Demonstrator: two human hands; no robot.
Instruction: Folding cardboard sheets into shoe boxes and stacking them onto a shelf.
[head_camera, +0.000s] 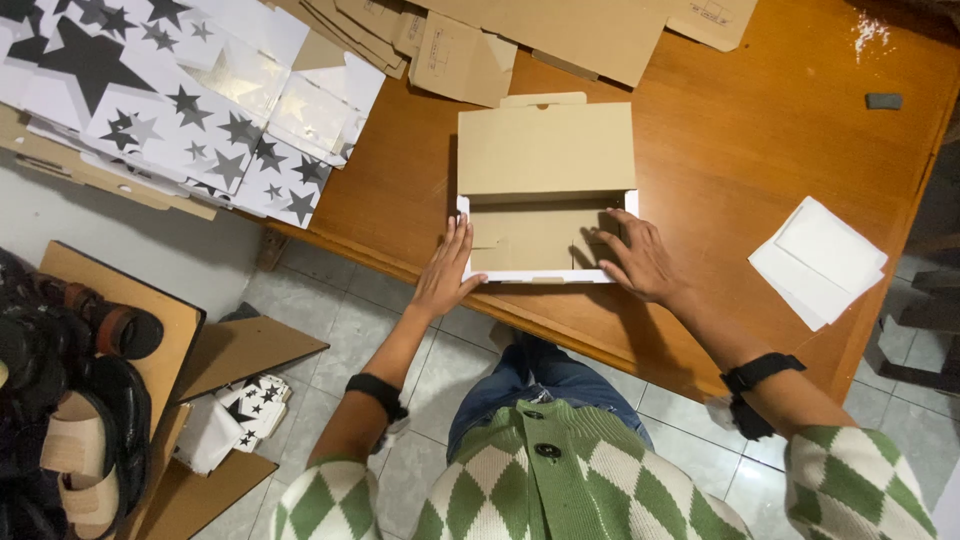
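Note:
A shallow cardboard box (545, 238), brown inside and white outside, lies open on the wooden table (740, 140) with its lid flap folded back toward the far side. My left hand (445, 272) lies flat against the box's left wall with fingers extended. My right hand (640, 258) rests on the box's right front corner, fingers reaching inside. Both wrists wear black bands.
Flat white sheets with black stars (180, 100) are stacked at the far left. Brown flat cardboard pieces (520, 35) lie at the far edge. White folded paper (818, 260) sits at the right. A small grey object (883, 100) lies far right. Shoes (70, 400) sit on a low stand.

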